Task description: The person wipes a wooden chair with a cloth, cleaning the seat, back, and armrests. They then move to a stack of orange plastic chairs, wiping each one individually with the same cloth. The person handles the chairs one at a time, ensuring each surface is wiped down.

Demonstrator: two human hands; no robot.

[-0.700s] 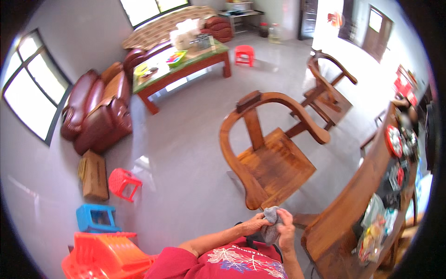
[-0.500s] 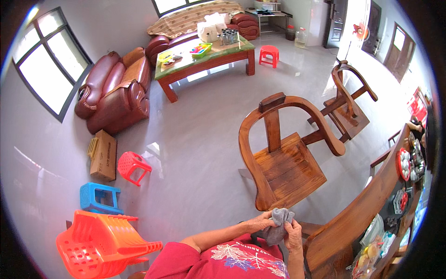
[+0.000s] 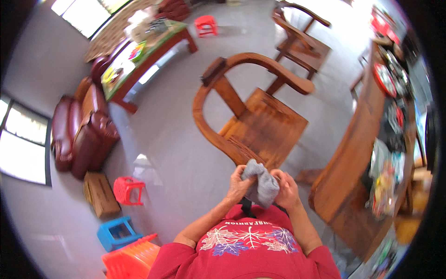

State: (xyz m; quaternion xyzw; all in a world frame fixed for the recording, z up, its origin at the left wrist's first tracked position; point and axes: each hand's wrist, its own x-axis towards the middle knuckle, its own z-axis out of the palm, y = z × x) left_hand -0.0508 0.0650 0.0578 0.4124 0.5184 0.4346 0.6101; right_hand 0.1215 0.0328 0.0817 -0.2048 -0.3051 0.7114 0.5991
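Bunched up in front of my red shirt is a grey cloth. My left hand is closed on its left edge. At its right side, my right hand grips it too, with the fingers bent and partly hidden by the folds. Just beyond the cloth stands a wooden armchair with a curved back rail and a flat seat. The cloth overlaps the near end of its armrest in the picture; whether they touch I cannot tell.
To the right runs a long wooden table bearing plastic bags and a red-rimmed clock-like dish. A second armchair stands farther off. Left are a red stool, a blue stool, orange stacked chairs and a carton.
My view has turned to the right, so the room appears shifted left and rotated. Both hands still hold the cloth, now more squarely in front of my chest.
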